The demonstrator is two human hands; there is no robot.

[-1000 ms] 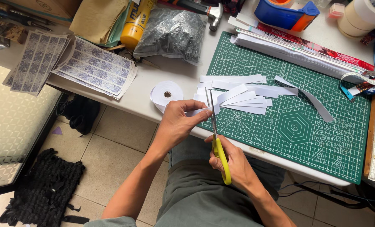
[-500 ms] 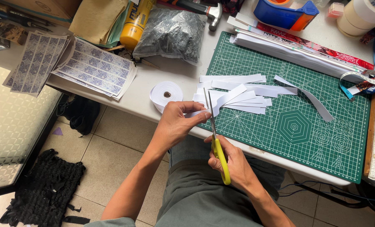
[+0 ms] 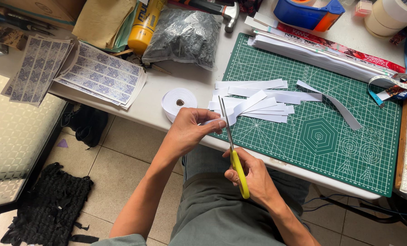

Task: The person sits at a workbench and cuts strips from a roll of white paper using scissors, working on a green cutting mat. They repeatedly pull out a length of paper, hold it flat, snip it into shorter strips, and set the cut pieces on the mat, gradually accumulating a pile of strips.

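Yellow-handled scissors [image 3: 234, 152] are sitting in the right hand [image 3: 253, 180], fingers closed through the handles, blades pointing away from the body and crossing a white paper strip [image 3: 240, 109]. Left hand [image 3: 190, 130] is pinching the near end of that strip between thumb and fingers, just off the table edge. The strip is reaching onto the green cutting mat [image 3: 322, 136], overlapping a loose pile of cut strips [image 3: 267, 98]. A white tape roll [image 3: 179, 101] is lying just beside the left hand.
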